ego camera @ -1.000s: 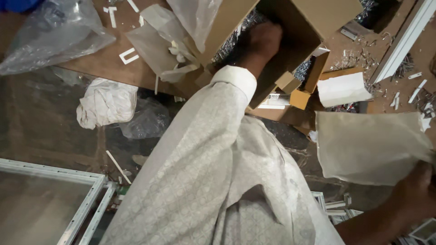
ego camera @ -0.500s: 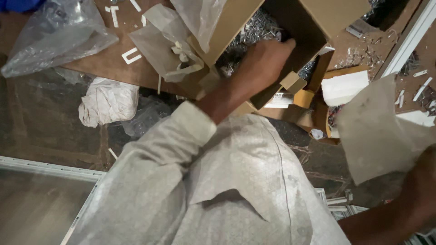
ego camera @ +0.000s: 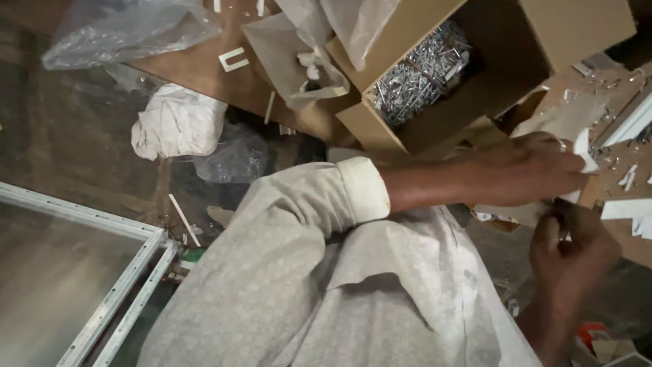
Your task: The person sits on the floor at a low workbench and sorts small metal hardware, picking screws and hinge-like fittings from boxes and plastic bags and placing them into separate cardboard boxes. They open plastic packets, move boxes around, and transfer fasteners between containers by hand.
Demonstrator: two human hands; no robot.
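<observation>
My left hand [ego camera: 536,170], on a light-sleeved arm, reaches to the right. Its fingers are closed on the edge of a pale paper sheet [ego camera: 551,121]. Just below, my right hand [ego camera: 570,251] pinches the lower part of the same sheet; whether anything small lies in either palm is hidden. Right behind the hands stands an open cardboard box [ego camera: 380,126] filled with several shiny metal screws [ego camera: 418,68].
A crumpled white cloth [ego camera: 176,122] and clear plastic bags [ego camera: 129,27] lie on the left by a brown board [ego camera: 204,75]. A glazed aluminium frame [ego camera: 115,299] lies at lower left. White plastic bits [ego camera: 233,59] and scraps are scattered around.
My left hand has come out of the box of screws and moved right onto the paper sheet. My right hand has brought the sheet in closer, beneath the left hand.
</observation>
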